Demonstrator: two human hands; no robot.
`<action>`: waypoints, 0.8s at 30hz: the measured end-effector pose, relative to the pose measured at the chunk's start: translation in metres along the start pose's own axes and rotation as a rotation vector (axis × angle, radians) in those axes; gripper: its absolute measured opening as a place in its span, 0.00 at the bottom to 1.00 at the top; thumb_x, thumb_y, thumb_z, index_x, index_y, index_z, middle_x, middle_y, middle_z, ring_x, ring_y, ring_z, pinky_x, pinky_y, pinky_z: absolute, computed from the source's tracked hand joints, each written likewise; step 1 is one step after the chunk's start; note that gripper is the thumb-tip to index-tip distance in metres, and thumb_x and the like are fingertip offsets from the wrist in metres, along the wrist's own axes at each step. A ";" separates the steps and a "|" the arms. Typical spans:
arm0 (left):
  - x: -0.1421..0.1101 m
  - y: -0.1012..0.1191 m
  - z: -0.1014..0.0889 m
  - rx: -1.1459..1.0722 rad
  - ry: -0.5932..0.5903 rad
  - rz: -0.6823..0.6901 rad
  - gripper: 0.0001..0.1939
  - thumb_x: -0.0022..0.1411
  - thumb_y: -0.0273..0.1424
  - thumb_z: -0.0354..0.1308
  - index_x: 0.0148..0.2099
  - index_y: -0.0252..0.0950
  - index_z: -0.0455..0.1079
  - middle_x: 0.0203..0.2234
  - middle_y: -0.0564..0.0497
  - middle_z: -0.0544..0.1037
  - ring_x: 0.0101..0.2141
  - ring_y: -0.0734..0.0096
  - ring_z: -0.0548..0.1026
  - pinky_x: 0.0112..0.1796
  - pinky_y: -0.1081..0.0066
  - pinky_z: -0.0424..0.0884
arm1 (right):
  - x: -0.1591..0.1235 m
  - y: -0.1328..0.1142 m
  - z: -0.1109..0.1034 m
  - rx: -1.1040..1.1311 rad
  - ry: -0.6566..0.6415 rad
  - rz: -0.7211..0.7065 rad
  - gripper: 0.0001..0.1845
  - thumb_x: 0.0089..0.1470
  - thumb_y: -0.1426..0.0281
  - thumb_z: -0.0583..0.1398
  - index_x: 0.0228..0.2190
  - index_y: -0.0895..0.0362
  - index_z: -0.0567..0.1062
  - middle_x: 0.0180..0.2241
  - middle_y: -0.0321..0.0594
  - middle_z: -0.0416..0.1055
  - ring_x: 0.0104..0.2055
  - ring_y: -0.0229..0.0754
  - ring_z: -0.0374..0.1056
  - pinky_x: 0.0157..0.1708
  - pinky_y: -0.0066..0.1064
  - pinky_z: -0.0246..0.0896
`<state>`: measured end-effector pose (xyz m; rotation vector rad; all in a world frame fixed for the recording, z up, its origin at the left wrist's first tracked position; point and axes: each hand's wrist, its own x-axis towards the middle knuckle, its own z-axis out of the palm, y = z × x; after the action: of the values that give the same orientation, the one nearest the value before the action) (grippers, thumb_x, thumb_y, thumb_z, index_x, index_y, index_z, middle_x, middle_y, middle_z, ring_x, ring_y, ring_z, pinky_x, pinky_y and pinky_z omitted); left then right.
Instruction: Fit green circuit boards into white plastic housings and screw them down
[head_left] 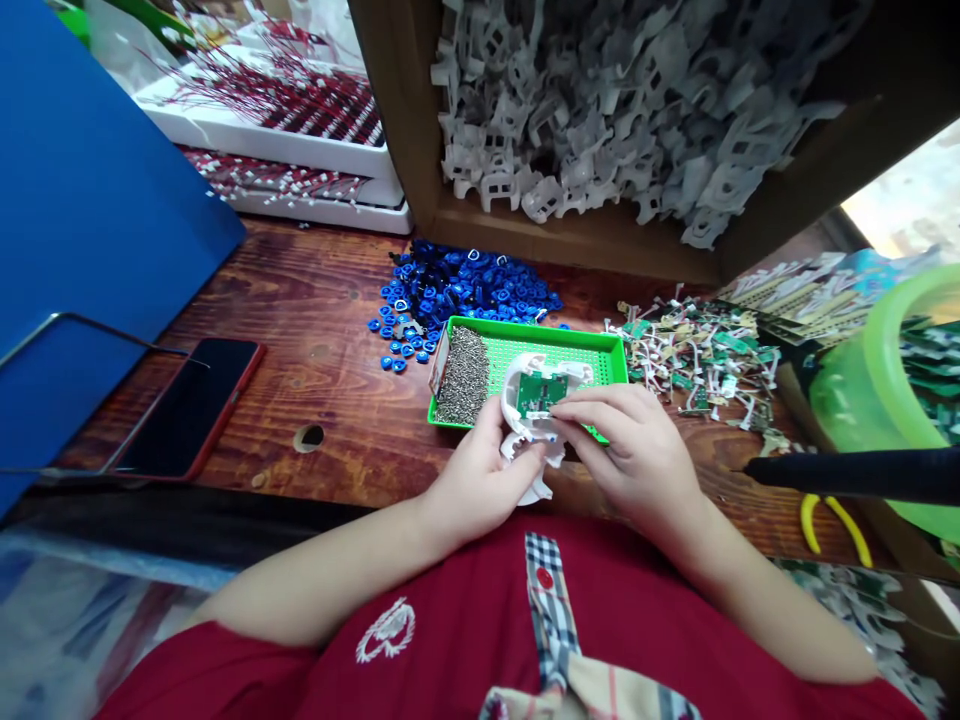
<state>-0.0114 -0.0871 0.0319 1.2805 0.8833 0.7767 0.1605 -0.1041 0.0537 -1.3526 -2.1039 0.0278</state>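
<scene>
My left hand [487, 470] is closed around a white plastic housing [512, 395], its thumb pressed on the lower part. Inside the housing's opening sits a green circuit board [541, 392]. The fingertips of my right hand [637, 440] pinch together at the board's lower right edge; the board and housing rim meet there. Both hands are over the front of a green perforated tray [613, 352]. Small metal screws [461, 380] fill the tray's left end. Part of the housing is hidden behind my left fingers and thumb.
Blue plastic parts [465, 285] lie behind the tray. A box of white housings [592, 130] stands at the back. Wired boards [697, 350], yellow-handled pliers [836, 530], a green bucket [847, 370] and a black rod [862, 474] are at right. A phone [187, 410] and white wire trays [300, 150] are left.
</scene>
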 end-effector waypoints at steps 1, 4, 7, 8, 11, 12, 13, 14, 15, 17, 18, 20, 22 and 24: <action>0.000 -0.001 -0.001 0.015 0.002 -0.002 0.18 0.60 0.29 0.55 0.52 0.38 0.58 0.44 0.49 0.71 0.44 0.68 0.71 0.46 0.68 0.67 | 0.000 -0.001 -0.001 -0.030 -0.015 -0.005 0.06 0.53 0.73 0.60 0.36 0.57 0.74 0.36 0.37 0.72 0.40 0.37 0.65 0.42 0.30 0.61; 0.000 -0.005 -0.001 0.053 0.023 0.000 0.17 0.60 0.30 0.55 0.51 0.38 0.59 0.45 0.48 0.71 0.45 0.66 0.70 0.47 0.66 0.67 | 0.002 -0.005 -0.002 -0.128 -0.017 -0.039 0.06 0.54 0.72 0.59 0.36 0.59 0.74 0.36 0.39 0.72 0.39 0.38 0.65 0.41 0.31 0.61; 0.000 -0.006 -0.001 0.074 0.037 0.011 0.18 0.61 0.31 0.55 0.52 0.39 0.58 0.46 0.47 0.71 0.46 0.66 0.70 0.48 0.66 0.66 | 0.003 -0.010 -0.001 -0.217 -0.016 -0.048 0.06 0.54 0.72 0.58 0.35 0.60 0.73 0.36 0.40 0.71 0.39 0.40 0.65 0.41 0.32 0.61; 0.000 -0.006 -0.001 0.078 0.038 0.013 0.18 0.61 0.32 0.55 0.52 0.38 0.58 0.46 0.47 0.71 0.47 0.66 0.70 0.49 0.65 0.65 | 0.004 -0.011 0.000 -0.240 -0.026 -0.047 0.06 0.54 0.72 0.58 0.35 0.60 0.73 0.36 0.40 0.71 0.39 0.41 0.65 0.41 0.32 0.61; 0.001 -0.004 -0.001 0.065 0.025 0.001 0.18 0.61 0.33 0.55 0.52 0.37 0.58 0.47 0.46 0.70 0.48 0.65 0.69 0.51 0.65 0.63 | 0.004 -0.011 0.000 -0.282 -0.078 -0.062 0.05 0.53 0.73 0.59 0.34 0.60 0.73 0.36 0.40 0.71 0.39 0.42 0.65 0.41 0.33 0.61; 0.002 -0.004 -0.001 0.058 0.021 -0.006 0.17 0.61 0.33 0.54 0.52 0.37 0.58 0.47 0.46 0.70 0.48 0.65 0.69 0.51 0.65 0.63 | 0.005 -0.011 0.000 -0.292 -0.099 -0.066 0.05 0.53 0.73 0.59 0.34 0.60 0.73 0.36 0.40 0.70 0.39 0.42 0.65 0.41 0.33 0.61; 0.002 -0.003 -0.001 0.054 0.019 -0.011 0.17 0.61 0.33 0.54 0.52 0.37 0.58 0.47 0.46 0.70 0.48 0.65 0.69 0.51 0.65 0.63 | 0.005 -0.011 -0.001 -0.304 -0.120 -0.066 0.05 0.53 0.73 0.59 0.34 0.60 0.73 0.36 0.40 0.70 0.39 0.42 0.65 0.40 0.33 0.61; 0.003 -0.003 -0.002 0.052 0.018 -0.016 0.17 0.61 0.33 0.54 0.52 0.37 0.58 0.46 0.47 0.71 0.47 0.66 0.69 0.51 0.65 0.64 | 0.006 -0.011 -0.001 -0.315 -0.136 -0.062 0.05 0.53 0.73 0.59 0.34 0.60 0.73 0.36 0.40 0.70 0.39 0.43 0.65 0.40 0.34 0.61; 0.003 -0.003 -0.002 0.054 0.021 -0.021 0.17 0.61 0.33 0.54 0.51 0.37 0.58 0.45 0.47 0.71 0.46 0.66 0.69 0.50 0.65 0.64 | 0.006 -0.012 -0.001 -0.324 -0.147 -0.052 0.05 0.53 0.73 0.59 0.34 0.60 0.73 0.36 0.40 0.70 0.38 0.43 0.65 0.39 0.34 0.61; 0.002 -0.003 -0.003 0.075 0.036 -0.023 0.16 0.61 0.34 0.54 0.50 0.37 0.59 0.43 0.47 0.71 0.45 0.66 0.70 0.48 0.65 0.65 | 0.007 -0.014 -0.001 -0.333 -0.148 -0.037 0.05 0.53 0.73 0.59 0.34 0.60 0.74 0.35 0.40 0.70 0.38 0.43 0.64 0.39 0.34 0.61; 0.002 -0.003 -0.003 0.092 0.044 -0.018 0.15 0.61 0.34 0.54 0.49 0.36 0.59 0.43 0.47 0.71 0.44 0.65 0.70 0.48 0.65 0.65 | 0.008 -0.016 -0.001 -0.334 -0.142 -0.033 0.06 0.53 0.73 0.58 0.34 0.61 0.74 0.36 0.40 0.70 0.38 0.44 0.64 0.39 0.34 0.61; 0.001 -0.002 -0.004 0.134 0.061 0.003 0.14 0.61 0.34 0.54 0.48 0.36 0.59 0.43 0.47 0.71 0.44 0.65 0.70 0.48 0.64 0.65 | 0.009 -0.019 0.000 -0.338 -0.127 -0.036 0.07 0.53 0.73 0.58 0.35 0.61 0.74 0.37 0.41 0.70 0.39 0.44 0.64 0.39 0.34 0.61; 0.001 -0.002 -0.005 0.168 0.068 0.007 0.14 0.61 0.34 0.54 0.48 0.36 0.59 0.43 0.46 0.71 0.44 0.65 0.70 0.48 0.64 0.65 | 0.009 -0.020 0.001 -0.351 -0.130 -0.048 0.07 0.53 0.74 0.58 0.36 0.62 0.74 0.38 0.42 0.70 0.40 0.45 0.64 0.39 0.34 0.60; 0.001 -0.001 -0.005 0.174 0.065 -0.016 0.15 0.61 0.34 0.55 0.48 0.36 0.59 0.42 0.47 0.71 0.43 0.65 0.70 0.47 0.64 0.66 | 0.009 -0.020 0.001 -0.359 -0.155 -0.058 0.07 0.52 0.75 0.59 0.36 0.62 0.74 0.38 0.43 0.70 0.40 0.45 0.63 0.39 0.34 0.60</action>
<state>-0.0155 -0.0843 0.0300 1.4053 1.0308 0.7448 0.1411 -0.1054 0.0640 -1.5334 -2.3585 -0.2914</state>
